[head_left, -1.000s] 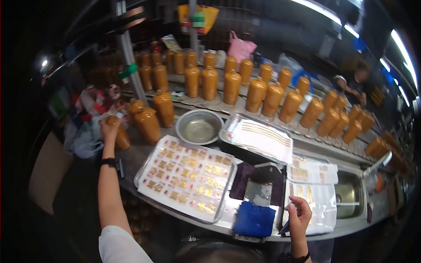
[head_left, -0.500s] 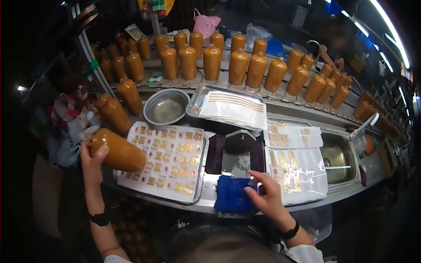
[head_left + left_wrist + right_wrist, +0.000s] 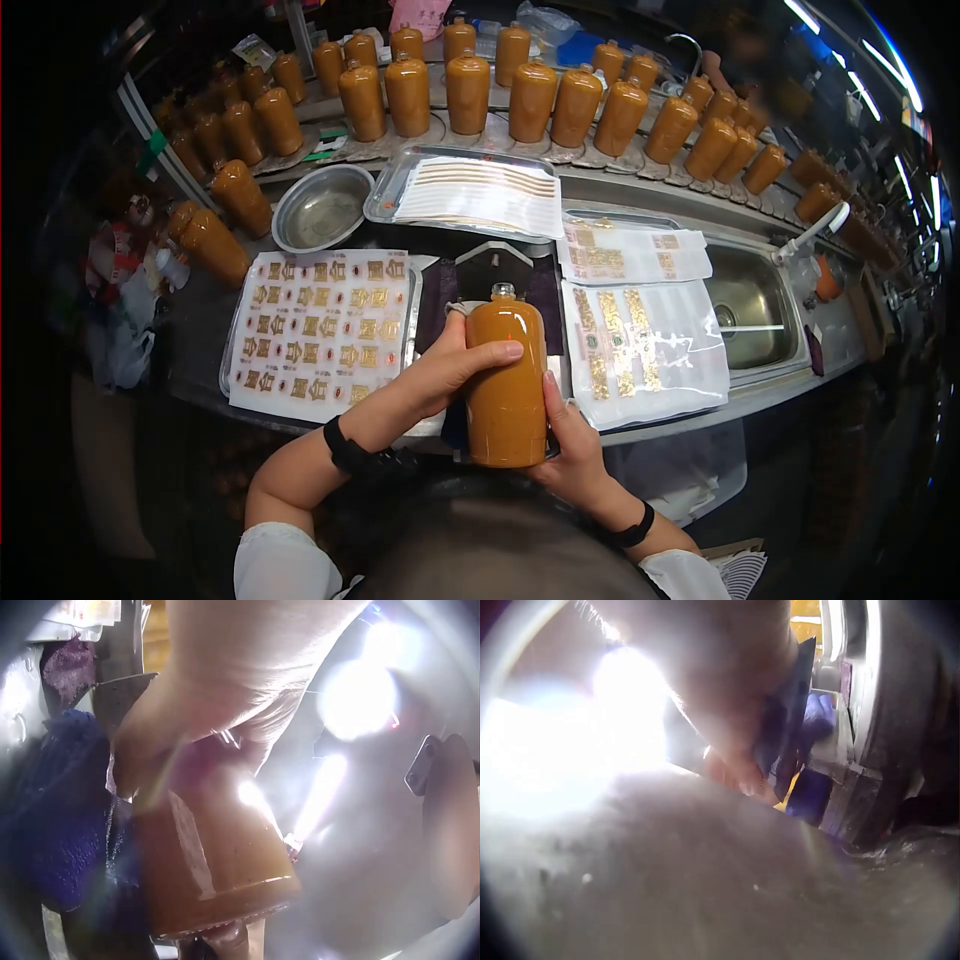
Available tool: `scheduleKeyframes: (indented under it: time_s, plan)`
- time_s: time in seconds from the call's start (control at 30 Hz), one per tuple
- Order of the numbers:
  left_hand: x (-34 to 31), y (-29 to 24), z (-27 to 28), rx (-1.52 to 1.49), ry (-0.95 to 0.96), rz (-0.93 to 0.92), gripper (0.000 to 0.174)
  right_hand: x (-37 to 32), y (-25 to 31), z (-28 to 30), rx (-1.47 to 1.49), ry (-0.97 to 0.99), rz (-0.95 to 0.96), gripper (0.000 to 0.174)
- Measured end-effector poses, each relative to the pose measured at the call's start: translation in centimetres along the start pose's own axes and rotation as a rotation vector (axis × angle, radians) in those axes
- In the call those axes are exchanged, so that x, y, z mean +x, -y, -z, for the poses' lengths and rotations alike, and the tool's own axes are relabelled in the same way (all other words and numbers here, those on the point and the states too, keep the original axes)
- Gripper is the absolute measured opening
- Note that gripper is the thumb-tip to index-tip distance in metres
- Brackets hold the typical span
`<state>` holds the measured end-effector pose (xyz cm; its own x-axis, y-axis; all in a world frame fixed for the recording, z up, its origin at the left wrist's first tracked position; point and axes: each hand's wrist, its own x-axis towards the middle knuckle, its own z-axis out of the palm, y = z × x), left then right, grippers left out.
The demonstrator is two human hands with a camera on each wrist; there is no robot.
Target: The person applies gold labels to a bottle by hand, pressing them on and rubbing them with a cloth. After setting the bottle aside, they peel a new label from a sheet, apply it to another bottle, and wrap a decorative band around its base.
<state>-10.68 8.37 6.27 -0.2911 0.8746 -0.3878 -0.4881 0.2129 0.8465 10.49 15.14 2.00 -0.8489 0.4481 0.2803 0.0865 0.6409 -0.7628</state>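
"Amber-brown bottle [image 3: 507, 400], clear-necked, before you at the front edge of the desk [image 3: 203, 335]: what grips it?"

"Your left hand [image 3: 440, 368] lays its thumb across the front, fingers curled round the left side; your right hand [image 3: 575, 440] closes on the lower right, its farther fingers hidden behind the bottle."

"Which writing can you read?"

"Dark characters on the pink bag [image 3: 418, 18] are blurred and cut off by the top edge; small print among the gold motifs on the left-hand sheet [image 3: 315, 330] is too fine for you."

"What else resists your eye?"

"Glare whitens much of the right wrist view, where you cannot identify a dark flat piece [image 3: 787, 735] beside your fingers."

"And the containers before you?"

"One metal bowl [image 3: 283, 232] holds what looks like clear liquid; a tray [image 3: 387, 190] beside it bears striped paper [image 3: 480, 195]; a pale bar [image 3: 757, 328] crosses the sink [image 3: 765, 285]."
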Motion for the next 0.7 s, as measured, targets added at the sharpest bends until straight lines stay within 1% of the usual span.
scheduleKeyframes:
  time_s: [0.07, 0.17, 0.23, 0.37, 0.47, 0.57, 0.6, 0.63, 0.7]
  plan:
    - [0.5, 0.4, 0.1, 0.022, -0.03, -0.004, 0.084, 0.3, -0.6, 0.2, -0.008, -0.004, -0.012, 0.104]
    - [1.0, 0.3, 0.3, -0.002, -0.024, -0.004, 0.082, 1.2, -1.2, 0.2, -0.027, -0.062, 0.091, 0.104]
    - [1.2, -0.1, 0.5, -0.037, -0.021, -0.003, 0.08, 1.8, -1.6, 0.4, -0.048, -0.048, 0.11, 0.103]
    - [1.5, -0.5, 1.7, -0.067, 0.013, -0.015, 0.077, 2.8, -1.6, 0.7, -0.126, -0.001, 0.091, 0.103]
    - [2.2, -0.8, 2.6, -0.115, 0.002, 0.037, 0.075, 3.9, -1.4, 0.5, -0.112, -0.048, 0.108, 0.101]
    - [2.3, -1.3, 4.0, 0.099, 0.003, -0.082, 0.071, 4.0, -0.9, 0.8, -0.299, 0.083, 0.105, 0.096]
    - [2.0, -0.9, 4.3, 0.116, -0.049, -0.14, 0.071, 4.0, -0.4, 0.7, -0.326, 0.101, 0.118, 0.092]
    - [2.1, 0.3, 3.6, 0.183, -0.269, -0.226, 0.072, 4.2, -0.4, 0.9, -0.33, 0.117, 0.151, 0.09]
    - [1.5, 0.8, 1.3, 0.214, -0.254, -0.413, 0.074, 4.8, 0.6, 1.1, -0.362, 0.159, 0.191, 0.086]
